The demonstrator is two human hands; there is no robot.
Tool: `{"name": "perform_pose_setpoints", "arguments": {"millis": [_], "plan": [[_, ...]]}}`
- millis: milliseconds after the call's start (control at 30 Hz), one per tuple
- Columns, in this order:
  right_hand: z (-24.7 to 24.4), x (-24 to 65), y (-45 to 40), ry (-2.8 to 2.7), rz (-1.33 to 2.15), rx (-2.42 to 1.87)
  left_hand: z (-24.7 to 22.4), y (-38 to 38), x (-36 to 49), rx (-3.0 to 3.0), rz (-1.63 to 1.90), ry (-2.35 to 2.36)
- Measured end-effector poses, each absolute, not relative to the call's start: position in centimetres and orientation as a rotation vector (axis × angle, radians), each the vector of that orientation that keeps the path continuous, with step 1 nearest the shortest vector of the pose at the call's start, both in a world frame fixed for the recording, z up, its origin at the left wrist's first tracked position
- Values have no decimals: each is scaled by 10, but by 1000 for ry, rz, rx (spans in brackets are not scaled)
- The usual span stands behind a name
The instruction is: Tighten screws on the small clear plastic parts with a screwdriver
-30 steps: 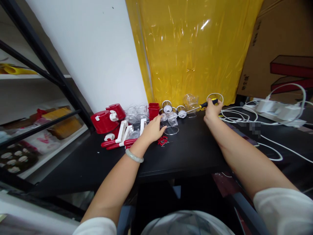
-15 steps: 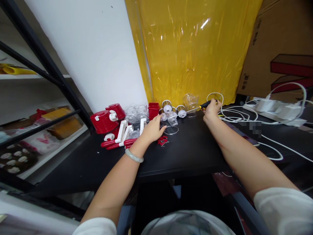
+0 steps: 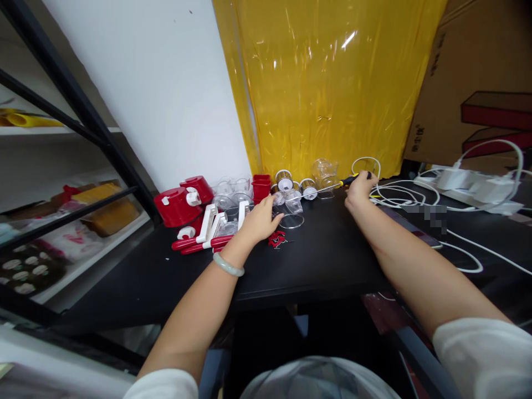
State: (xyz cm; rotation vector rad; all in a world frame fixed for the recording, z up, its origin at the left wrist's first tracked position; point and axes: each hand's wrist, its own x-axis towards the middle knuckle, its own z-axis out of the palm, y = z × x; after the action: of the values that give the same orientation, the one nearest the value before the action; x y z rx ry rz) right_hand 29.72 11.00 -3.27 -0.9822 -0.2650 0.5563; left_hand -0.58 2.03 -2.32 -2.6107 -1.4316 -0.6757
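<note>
My right hand [image 3: 359, 188] is closed around the black-and-yellow handle of a screwdriver [image 3: 320, 190]. Its long metal shaft points left, and the tip ends at a clear plastic piece [image 3: 294, 205]. My left hand [image 3: 261, 218] is curled at the left side of that clear piece and grips it; part of the piece is hidden behind the fingers. A clear round rim [image 3: 291, 223] shows below it, just above the tabletop. Close in front of my left hand lies a small pile of red parts and screws [image 3: 276, 239].
Left of my hands are red containers [image 3: 177, 207], white brackets with red handles [image 3: 208, 226], clear cups [image 3: 233, 191] and red cups [image 3: 261, 187]. Metallic cylinders [image 3: 284, 180] stand behind. White cables [image 3: 409, 194], a power strip [image 3: 474, 188] and a phone [image 3: 415, 230] lie right.
My right hand has shifted very slightly on the screwdriver handle, with the fingers a little differently placed. My left hand and the clear piece stay where they were.
</note>
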Motion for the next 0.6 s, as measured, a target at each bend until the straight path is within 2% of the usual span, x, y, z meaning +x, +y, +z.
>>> {"name": "perform_pose_setpoints", "arguments": {"millis": [233, 600], "plan": [[-45, 297, 116, -314, 416, -1035, -25, 21, -7, -2615, -699, -1410], [-30, 299, 112, -228, 602, -894, -24, 21, -7, -2612, -684, -1411]]}}
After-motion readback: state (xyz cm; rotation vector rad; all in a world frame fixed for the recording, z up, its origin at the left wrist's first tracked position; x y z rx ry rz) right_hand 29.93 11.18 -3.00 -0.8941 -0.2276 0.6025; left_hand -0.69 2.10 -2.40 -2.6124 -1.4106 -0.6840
